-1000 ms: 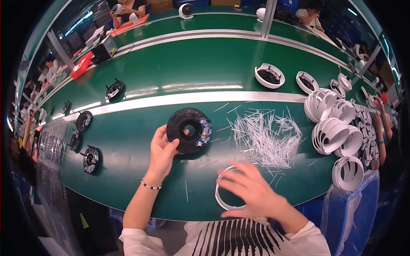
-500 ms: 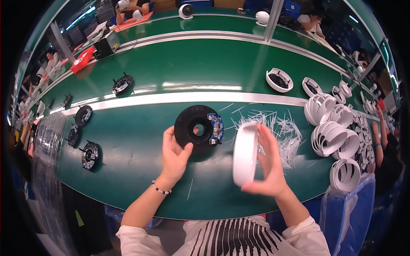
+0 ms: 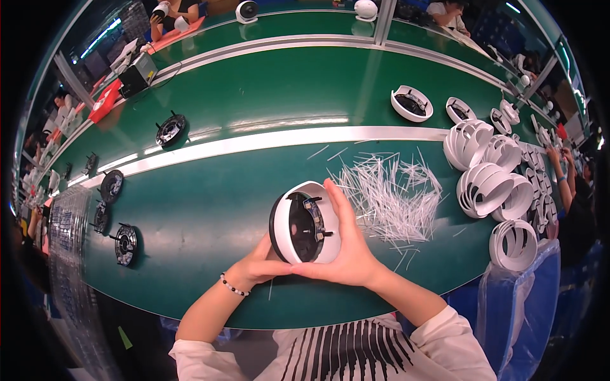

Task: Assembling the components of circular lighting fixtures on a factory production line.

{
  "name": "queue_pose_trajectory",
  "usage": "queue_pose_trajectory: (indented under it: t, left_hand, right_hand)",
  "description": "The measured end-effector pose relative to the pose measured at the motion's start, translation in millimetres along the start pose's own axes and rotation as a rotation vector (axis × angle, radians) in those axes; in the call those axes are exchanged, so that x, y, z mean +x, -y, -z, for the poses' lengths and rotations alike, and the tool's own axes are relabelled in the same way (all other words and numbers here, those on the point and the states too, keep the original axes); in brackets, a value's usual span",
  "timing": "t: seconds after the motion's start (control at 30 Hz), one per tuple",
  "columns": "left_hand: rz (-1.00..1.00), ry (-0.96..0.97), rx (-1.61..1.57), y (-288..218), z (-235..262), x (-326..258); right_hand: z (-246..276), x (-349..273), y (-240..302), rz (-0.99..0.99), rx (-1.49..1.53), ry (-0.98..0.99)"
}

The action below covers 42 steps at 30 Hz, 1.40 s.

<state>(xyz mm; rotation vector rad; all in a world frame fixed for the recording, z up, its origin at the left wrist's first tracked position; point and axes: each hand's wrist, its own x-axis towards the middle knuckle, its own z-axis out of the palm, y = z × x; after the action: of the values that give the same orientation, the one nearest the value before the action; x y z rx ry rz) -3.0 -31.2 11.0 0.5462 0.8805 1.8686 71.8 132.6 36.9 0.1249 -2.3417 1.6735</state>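
In front of me a white plastic ring-shaped housing (image 3: 284, 236) is tilted up on edge, around a round black base (image 3: 303, 236) whose rim shows at its left. Inside the ring, a small blue circuit board (image 3: 313, 216) and black posts stand out from the base. My left hand (image 3: 255, 261) grips the lower left of the base; its fingers are partly hidden behind. My right hand (image 3: 351, 254) is wrapped round the right side of the white housing, fingers along the top edge and thumb at the bottom. Both thumbs come close together below.
A heap of thin white strips (image 3: 394, 200) lies right of my hands. Stacked white housings (image 3: 486, 190) stand farther right, above a plastic-lined blue bin (image 3: 524, 305). Black bases (image 3: 126, 245) and clear plastic trays (image 3: 67, 235) are at left. Beyond a metal rail (image 3: 254, 139), housings with bases (image 3: 412, 103) sit.
The white housing has moved left from beside the strips onto the black base. The base has turned from facing me to edge-on, and my hands have come together. The view has shifted slightly.
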Motion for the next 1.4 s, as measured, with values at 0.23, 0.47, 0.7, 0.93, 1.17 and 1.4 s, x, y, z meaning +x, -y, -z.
queue_pose_trajectory:
  t: [0.23, 0.47, 0.7, 0.93, 1.17, 1.4]
  left_hand:
    - [0.079, -0.312, -0.250, -7, -10, 12]
    - [-0.023, -0.198, -0.258, -2, -7, 12]
    - [-0.091, -0.206, -0.275, 0, -16, 11]
    - [-0.061, -0.170, -0.124, 5, -7, 0]
    - [-0.232, -0.168, -0.120, -5, -26, 6]
    - [-0.471, -0.009, -0.153, -7, -35, 5]
  right_hand:
    - [-4, -1, 8, 0.093, -0.091, 0.019]
    - [-12, -1, 16, 0.110, -0.172, 0.003]
    - [-29, -6, 13, 0.186, -0.396, -0.022]
    - [-24, 4, 8, 0.195, -0.450, -0.006]
    - [-33, 0, 8, 0.201, -0.327, -0.140]
    - [-46, -4, 12, 0.253, -0.336, -0.278]
